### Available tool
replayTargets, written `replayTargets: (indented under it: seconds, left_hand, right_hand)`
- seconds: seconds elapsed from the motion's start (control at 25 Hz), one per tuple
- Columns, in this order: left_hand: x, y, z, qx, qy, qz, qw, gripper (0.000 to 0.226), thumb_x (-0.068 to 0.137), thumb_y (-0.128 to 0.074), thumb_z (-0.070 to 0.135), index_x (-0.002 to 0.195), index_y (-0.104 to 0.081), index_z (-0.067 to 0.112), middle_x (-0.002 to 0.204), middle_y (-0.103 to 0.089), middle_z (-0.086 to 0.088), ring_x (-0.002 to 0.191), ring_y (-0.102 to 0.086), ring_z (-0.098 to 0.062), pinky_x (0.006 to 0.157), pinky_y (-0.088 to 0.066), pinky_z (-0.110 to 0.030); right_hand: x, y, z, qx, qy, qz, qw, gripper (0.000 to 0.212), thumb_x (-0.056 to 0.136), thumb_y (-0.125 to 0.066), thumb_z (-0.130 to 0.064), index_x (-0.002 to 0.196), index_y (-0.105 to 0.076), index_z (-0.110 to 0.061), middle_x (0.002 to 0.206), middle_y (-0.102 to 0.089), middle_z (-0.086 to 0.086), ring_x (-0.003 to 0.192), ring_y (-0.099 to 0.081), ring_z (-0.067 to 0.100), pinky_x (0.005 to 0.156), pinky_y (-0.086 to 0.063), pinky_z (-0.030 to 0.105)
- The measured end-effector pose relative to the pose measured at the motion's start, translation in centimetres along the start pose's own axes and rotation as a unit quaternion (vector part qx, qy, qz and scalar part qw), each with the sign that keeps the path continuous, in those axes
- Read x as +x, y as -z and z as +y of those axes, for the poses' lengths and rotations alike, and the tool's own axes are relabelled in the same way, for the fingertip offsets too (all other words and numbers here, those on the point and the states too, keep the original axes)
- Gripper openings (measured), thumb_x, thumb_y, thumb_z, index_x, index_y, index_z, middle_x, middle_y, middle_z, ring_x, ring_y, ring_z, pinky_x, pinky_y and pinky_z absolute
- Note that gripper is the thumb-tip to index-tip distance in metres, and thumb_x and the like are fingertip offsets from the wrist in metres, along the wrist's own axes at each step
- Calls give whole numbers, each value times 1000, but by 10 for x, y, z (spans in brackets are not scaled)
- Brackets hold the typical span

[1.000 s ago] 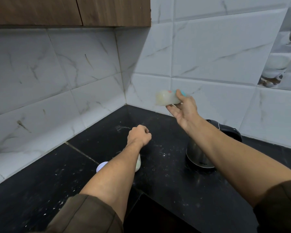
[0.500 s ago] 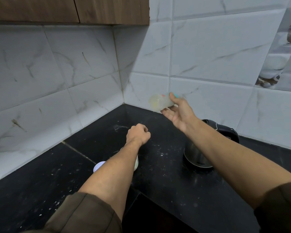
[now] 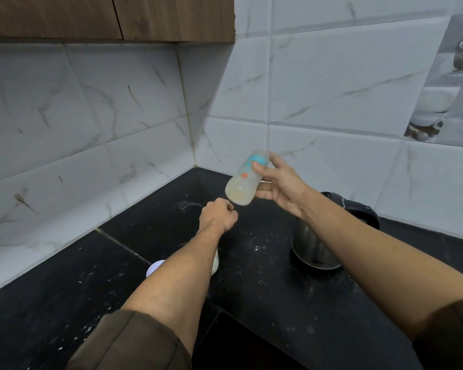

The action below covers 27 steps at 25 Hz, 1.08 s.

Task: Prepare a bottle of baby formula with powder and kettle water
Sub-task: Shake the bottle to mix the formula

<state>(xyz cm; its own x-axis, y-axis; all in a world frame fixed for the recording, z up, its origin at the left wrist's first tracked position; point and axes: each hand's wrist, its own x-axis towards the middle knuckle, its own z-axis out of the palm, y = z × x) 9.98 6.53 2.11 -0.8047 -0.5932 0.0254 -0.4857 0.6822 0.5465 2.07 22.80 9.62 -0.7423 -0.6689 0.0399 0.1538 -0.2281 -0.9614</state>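
My right hand (image 3: 278, 186) grips a translucent baby bottle (image 3: 242, 184) with blue and orange print and milky liquid inside. The bottle is tilted in the air above the black counter (image 3: 251, 263), its base low and to the left, and it looks blurred. Just below the bottle, my left hand (image 3: 218, 217) is a closed fist held over the counter. I cannot tell whether anything is inside the fist. A steel kettle (image 3: 313, 249) with a black handle stands on the counter under my right forearm. A white container (image 3: 215, 263) and a pale lid (image 3: 155, 267) peek out from behind my left forearm.
White marble-pattern tiles (image 3: 118, 129) form a corner behind the counter. A wooden cabinet (image 3: 118, 17) hangs at top left. White powder specks are scattered over the counter. A darker step or edge (image 3: 225, 329) lies in the counter near me.
The bottle has swung from lying roughly sideways to a steeper tilt with its base down-left, and my right hand has dropped slightly. My left fist has stayed in place.
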Motion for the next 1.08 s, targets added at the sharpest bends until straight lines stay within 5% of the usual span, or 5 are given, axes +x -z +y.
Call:
replayTargets:
  seconds: [0.28, 0.48, 0.6, 0.84, 1.08]
  left_hand:
    - [-3, -5, -6, -5, -1, -6, 1000, 29, 93, -63, 26, 120, -75, 23, 118, -74, -3, 114, -67, -26, 99, -55, -37]
    - [1, -5, -3, 6, -1, -1, 1000, 25, 93, -64, 27, 116, -72, 18, 107, -73, -3, 97, -66, -24, 86, -56, -35]
    - [-1, -4, -1, -1, -6, -4, 1000, 28, 93, -64, 27, 119, -74, 24, 116, -74, -1, 112, -67, -24, 97, -55, -36]
    - [1, -3, 1, 9, 8, -1, 1000, 16, 95, -62, 28, 106, -67, 16, 96, -69, -1, 92, -66, -23, 80, -56, -36]
    - [1, -2, 1, -1, -3, -4, 1000, 30, 93, -63, 26, 121, -74, 22, 116, -74, -2, 112, -67, -25, 98, -55, -37]
  right_hand:
    - [9, 2, 3, 176, 30, 161, 971, 63, 93, -79, -23, 146, -47, -16, 139, -64, 14, 105, -76, 32, 90, -63, 47]
    - [4, -2, 8, -4, -4, -35, 999, 66, 86, -85, -25, 143, -51, -29, 128, -73, 14, 107, -76, 35, 83, -64, 46]
    - [9, 2, 6, 135, 37, 94, 986, 59, 91, -81, -24, 142, -52, -18, 136, -67, 14, 104, -77, 32, 83, -65, 44]
    - [1, 2, 13, -7, -3, -36, 999, 68, 88, -83, -27, 147, -50, -21, 129, -72, 15, 110, -75, 35, 79, -64, 42]
    - [8, -4, 2, 134, -1, 113, 985, 56, 93, -78, -26, 142, -54, -15, 135, -68, 17, 103, -77, 32, 76, -65, 37]
